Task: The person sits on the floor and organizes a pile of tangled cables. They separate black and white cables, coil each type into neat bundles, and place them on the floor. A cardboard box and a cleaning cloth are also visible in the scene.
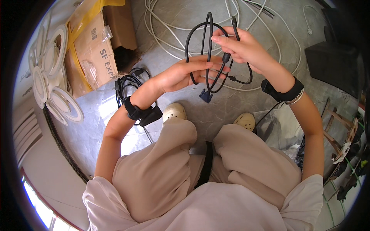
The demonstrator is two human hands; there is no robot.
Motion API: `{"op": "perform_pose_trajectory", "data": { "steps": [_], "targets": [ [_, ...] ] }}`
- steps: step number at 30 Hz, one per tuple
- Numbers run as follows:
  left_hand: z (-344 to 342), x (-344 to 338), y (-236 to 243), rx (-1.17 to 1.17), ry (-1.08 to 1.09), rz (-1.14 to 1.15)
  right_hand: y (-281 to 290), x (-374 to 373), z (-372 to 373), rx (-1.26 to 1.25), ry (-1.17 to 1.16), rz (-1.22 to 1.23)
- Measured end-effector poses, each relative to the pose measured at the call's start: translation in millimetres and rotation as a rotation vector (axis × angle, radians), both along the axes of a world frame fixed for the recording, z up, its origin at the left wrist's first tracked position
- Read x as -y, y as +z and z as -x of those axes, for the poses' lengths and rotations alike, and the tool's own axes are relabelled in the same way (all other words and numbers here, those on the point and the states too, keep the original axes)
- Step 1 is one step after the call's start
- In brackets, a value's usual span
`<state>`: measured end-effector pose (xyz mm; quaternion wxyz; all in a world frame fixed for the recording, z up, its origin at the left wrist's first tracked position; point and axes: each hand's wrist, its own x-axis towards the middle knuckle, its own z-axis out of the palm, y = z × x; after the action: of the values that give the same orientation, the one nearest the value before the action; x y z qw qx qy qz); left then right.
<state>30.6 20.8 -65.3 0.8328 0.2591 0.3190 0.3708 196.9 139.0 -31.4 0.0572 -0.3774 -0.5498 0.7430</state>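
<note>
A black video cable (pixel 226 57) hangs in loose loops between my two hands, in front of my knees. Its dark blue plug (pixel 205 96) dangles below the loops. My left hand (pixel 190 73) holds the coils from the left, the thumb over the strands and the fingers behind them. On the right, my right hand (pixel 243 48) grips the upper part of the cable between thumb and fingers, close to a thick black sleeve on it. A few fingertips are partly covered by the strands.
White cable (pixel 165 46) lies in wide loops on the grey floor ahead. A cardboard box (pixel 86 57) stands at the left, with a bundle of black cables (pixel 129 82) beside it. White ring-shaped parts (pixel 50 69) are farther left. A dark boxy object (pixel 333 65) is at the right.
</note>
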Motion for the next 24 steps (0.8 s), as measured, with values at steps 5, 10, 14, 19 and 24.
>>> {"op": "perform_pose_trajectory", "data": {
  "steps": [5, 10, 14, 19, 24],
  "targets": [
    [-3.0, -0.3, -9.6, -0.426, 0.252, -0.123, -8.3, -2.9, -5.8, -0.001, -0.103, -0.102],
    [4.8, -1.7, -3.6, -0.101, 0.441, -0.013, -26.0, -10.7, -13.8, -0.022, -0.056, -0.294],
    [16.6, -4.8, 8.9, 0.085, 0.424, 0.156, -47.4, -16.9, -14.2, 0.062, -0.036, -0.587],
    [25.2, -1.8, 13.8, 0.293, 0.195, 0.225, -58.1, -30.7, -19.8, 0.067, -0.099, -0.771],
    [37.0, -1.4, 8.2, 0.567, 0.036, 0.248, -56.1, -34.7, -14.9, 0.035, -0.145, -0.741]
  ]
}}
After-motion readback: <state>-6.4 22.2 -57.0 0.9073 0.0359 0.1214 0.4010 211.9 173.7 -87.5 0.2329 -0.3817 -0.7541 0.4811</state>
